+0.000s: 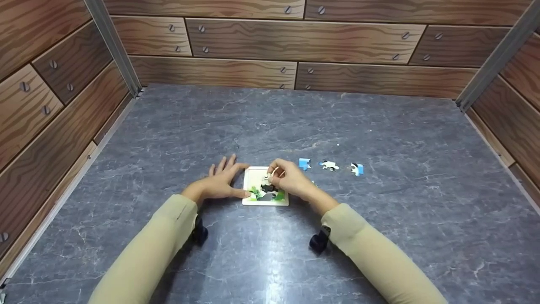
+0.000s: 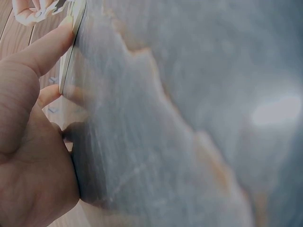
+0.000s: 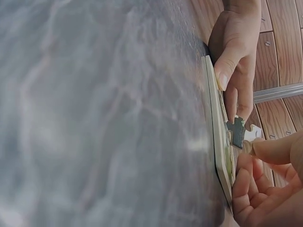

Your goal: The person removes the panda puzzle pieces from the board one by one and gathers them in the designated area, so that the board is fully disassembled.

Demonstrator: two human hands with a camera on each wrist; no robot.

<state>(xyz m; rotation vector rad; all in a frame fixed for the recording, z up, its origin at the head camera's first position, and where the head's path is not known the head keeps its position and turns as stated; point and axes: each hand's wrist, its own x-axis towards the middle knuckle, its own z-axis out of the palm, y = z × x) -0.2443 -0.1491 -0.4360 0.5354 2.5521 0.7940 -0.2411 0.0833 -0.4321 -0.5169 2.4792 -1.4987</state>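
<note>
A small white-rimmed jigsaw tray [image 1: 265, 204] lies on the table, with green and dark picture pieces in its lower part. My left hand [image 1: 219, 182] is spread at its left side, thumb on the lower left rim and index finger by the upper left corner. Over the tray, my right hand [image 1: 290, 179] pinches a black-and-white jigsaw piece [image 3: 238, 133] between thumb and finger. In the right wrist view this piece stands tilted up from the tray face. The left wrist view shows the left thumb [image 2: 52, 47] pressing on the tray's edge.
To the right of the tray lie three loose jigsaw pieces: a blue one [image 1: 304, 164], a white-and-black one [image 1: 329, 165] and a blue-and-white one [image 1: 357, 169]. Wood-patterned walls [image 1: 295, 40] enclose the grey marbled table [image 1: 270, 122] at the back and sides.
</note>
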